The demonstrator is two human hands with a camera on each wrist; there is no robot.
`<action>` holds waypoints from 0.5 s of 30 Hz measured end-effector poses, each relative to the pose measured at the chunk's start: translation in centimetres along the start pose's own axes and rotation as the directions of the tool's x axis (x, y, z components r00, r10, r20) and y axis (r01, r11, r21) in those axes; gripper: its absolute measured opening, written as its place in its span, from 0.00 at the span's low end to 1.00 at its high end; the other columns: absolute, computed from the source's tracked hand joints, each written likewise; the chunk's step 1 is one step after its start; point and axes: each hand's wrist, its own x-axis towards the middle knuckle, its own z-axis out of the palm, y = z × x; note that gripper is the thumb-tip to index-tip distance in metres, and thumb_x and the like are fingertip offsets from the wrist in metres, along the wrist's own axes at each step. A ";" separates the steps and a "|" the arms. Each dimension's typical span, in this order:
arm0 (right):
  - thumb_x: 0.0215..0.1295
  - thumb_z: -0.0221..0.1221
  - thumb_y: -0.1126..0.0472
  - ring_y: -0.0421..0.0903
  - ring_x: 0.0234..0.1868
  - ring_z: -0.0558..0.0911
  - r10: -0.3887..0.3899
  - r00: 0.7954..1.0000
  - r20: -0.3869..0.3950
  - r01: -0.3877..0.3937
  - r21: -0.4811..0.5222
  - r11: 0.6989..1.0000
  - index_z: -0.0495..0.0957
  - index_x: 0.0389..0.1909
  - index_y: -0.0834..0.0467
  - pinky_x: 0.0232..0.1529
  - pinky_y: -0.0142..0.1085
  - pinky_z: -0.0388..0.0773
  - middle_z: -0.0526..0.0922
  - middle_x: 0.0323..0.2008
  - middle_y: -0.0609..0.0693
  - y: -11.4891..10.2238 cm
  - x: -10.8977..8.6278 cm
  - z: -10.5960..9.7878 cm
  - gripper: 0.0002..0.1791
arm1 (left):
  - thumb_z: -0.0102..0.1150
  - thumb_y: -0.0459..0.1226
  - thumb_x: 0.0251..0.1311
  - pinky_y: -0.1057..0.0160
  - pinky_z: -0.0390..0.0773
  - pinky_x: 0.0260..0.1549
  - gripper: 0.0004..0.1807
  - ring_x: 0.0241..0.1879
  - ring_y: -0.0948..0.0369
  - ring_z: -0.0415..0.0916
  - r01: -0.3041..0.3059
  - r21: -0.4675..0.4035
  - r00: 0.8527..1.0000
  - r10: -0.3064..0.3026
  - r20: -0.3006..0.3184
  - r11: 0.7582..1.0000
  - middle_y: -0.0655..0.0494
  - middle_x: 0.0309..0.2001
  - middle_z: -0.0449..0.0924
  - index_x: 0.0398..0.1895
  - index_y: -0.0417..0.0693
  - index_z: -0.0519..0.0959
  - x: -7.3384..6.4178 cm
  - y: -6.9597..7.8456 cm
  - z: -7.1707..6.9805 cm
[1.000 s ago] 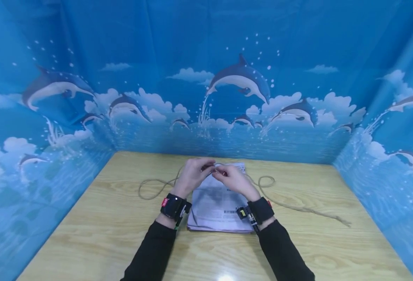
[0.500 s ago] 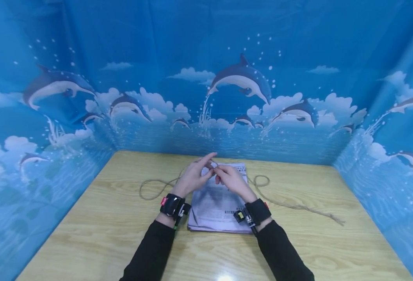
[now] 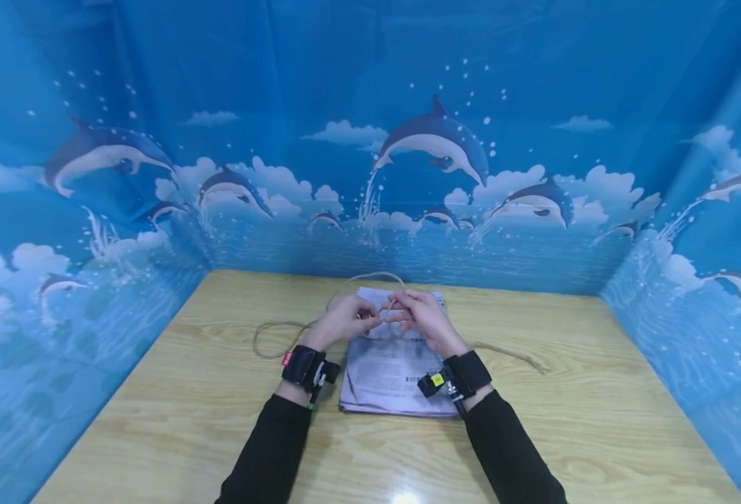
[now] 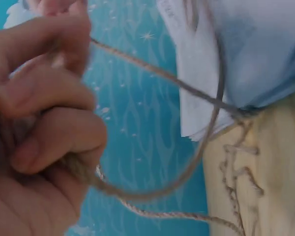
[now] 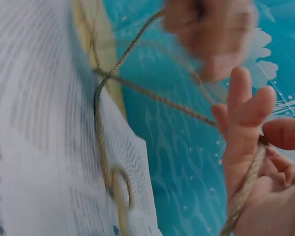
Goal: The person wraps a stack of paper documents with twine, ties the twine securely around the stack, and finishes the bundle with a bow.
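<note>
A stack of newspapers [image 3: 379, 374] lies on the wooden table with tan twine [image 3: 377, 274] around it. Over the far part of the stack, my left hand [image 3: 343, 320] grips the twine; in the left wrist view its fingers are curled round a strand [image 4: 143, 196] that bows out in a loop. Close beside it, my right hand [image 3: 426, 320] pinches twine between thumb and finger, and a strand [image 5: 248, 187] runs across its palm. In the right wrist view two strands cross at the newspaper's edge [image 5: 102, 73]. The left hand is blurred there.
Slack twine [image 3: 269, 324] curves over the table left of the stack. A frayed twine end [image 3: 537, 365] lies to the right. A blue dolphin-print curtain [image 3: 320, 168] surrounds the wooden table [image 3: 597, 406] at the back and sides.
The right-hand twine tail has slid left toward the stack, and its small coil is gone from the table. A strand now arches behind the hands. My left hand's raised fingers have curled in.
</note>
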 end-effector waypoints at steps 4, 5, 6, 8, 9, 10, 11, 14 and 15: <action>0.78 0.45 0.53 0.42 0.35 0.86 -0.023 1.000 0.012 0.023 0.026 0.999 0.74 0.47 0.65 0.36 0.38 0.83 0.83 0.39 0.54 0.1 0.2 0.2 0.19 | 0.63 0.40 0.63 0.66 0.74 0.20 0.09 0.19 0.65 0.74 0.108 0.024 0.991 -0.110 0.073 0.994 0.52 0.23 0.83 0.28 0.46 0.83 0.2 -0.3 0.8; 0.78 0.46 0.53 0.45 0.35 0.86 -0.049 0.999 0.007 0.049 -0.008 0.999 0.75 0.44 0.65 0.37 0.41 0.84 0.83 0.37 0.54 0.1 0.2 0.2 0.18 | 0.64 0.40 0.62 0.65 0.74 0.19 0.09 0.18 0.65 0.74 0.127 0.038 0.991 -0.129 0.042 0.991 0.53 0.22 0.82 0.26 0.47 0.81 0.2 -0.3 1.0; 0.78 0.46 0.53 0.47 0.35 0.86 -0.084 0.996 0.001 0.084 -0.052 0.995 0.75 0.41 0.65 0.39 0.42 0.84 0.82 0.36 0.55 0.2 0.2 0.3 0.19 | 0.65 0.41 0.61 0.65 0.74 0.18 0.10 0.17 0.64 0.73 0.146 0.054 0.989 -0.147 0.004 0.988 0.54 0.21 0.81 0.25 0.48 0.80 0.2 -0.3 1.1; 0.77 0.48 0.54 0.53 0.36 0.86 -0.162 0.987 -0.020 0.156 -0.173 0.972 0.76 0.37 0.67 0.40 0.43 0.84 0.81 0.33 0.57 0.3 0.2 0.5 0.20 | 0.66 0.44 0.60 0.65 0.72 0.18 0.11 0.17 0.64 0.73 0.170 0.112 0.984 -0.162 -0.079 0.979 0.57 0.21 0.80 0.25 0.50 0.80 0.3 -0.3 1.5; 0.76 0.49 0.54 0.53 0.36 0.86 -0.201 0.979 -0.039 0.186 -0.246 0.951 0.77 0.35 0.68 0.40 0.42 0.84 0.81 0.33 0.57 0.4 0.2 0.5 0.20 | 0.66 0.45 0.60 0.65 0.73 0.19 0.11 0.18 0.64 0.73 0.176 0.131 0.981 -0.162 -0.111 0.976 0.58 0.21 0.80 0.27 0.50 0.80 0.3 -0.3 1.6; 0.76 0.50 0.54 0.53 0.36 0.86 -0.244 0.967 -0.066 0.210 -0.329 0.921 0.78 0.34 0.68 0.40 0.41 0.84 0.82 0.32 0.58 0.4 0.2 0.5 0.20 | 0.65 0.46 0.61 0.65 0.73 0.20 0.11 0.19 0.64 0.74 0.180 0.147 0.978 -0.161 -0.133 0.973 0.58 0.23 0.81 0.28 0.50 0.81 0.3 -0.4 1.7; 0.75 0.51 0.53 0.53 0.36 0.85 -0.284 0.955 -0.090 0.225 -0.405 0.886 0.80 0.34 0.67 0.40 0.40 0.83 0.82 0.32 0.58 0.5 0.1 0.5 0.20 | 0.64 0.47 0.61 0.65 0.73 0.22 0.11 0.21 0.63 0.75 0.185 0.156 0.976 -0.162 -0.147 0.970 0.57 0.25 0.82 0.30 0.50 0.82 0.4 -0.4 1.8; 0.75 0.51 0.51 0.46 0.28 0.79 -0.348 0.924 -0.161 0.212 -0.542 0.813 0.83 0.30 0.60 0.35 0.35 0.75 0.82 0.27 0.54 0.5 0.0 0.3 0.21 | 0.60 0.48 0.65 0.61 0.76 0.31 0.13 0.31 0.60 0.79 0.180 0.155 0.974 -0.154 -0.166 0.971 0.54 0.35 0.85 0.38 0.49 0.84 0.5 -0.6 2.0; 0.75 0.50 0.49 0.44 0.28 0.78 -0.360 0.916 -0.180 0.210 -0.549 0.809 0.82 0.28 0.58 0.35 0.34 0.73 0.83 0.27 0.52 0.5 0.0 0.3 0.22 | 0.58 0.48 0.67 0.59 0.78 0.35 0.14 0.35 0.58 0.81 0.173 0.138 0.975 -0.149 -0.166 0.975 0.53 0.38 0.86 0.41 0.49 0.84 0.5 -0.6 2.1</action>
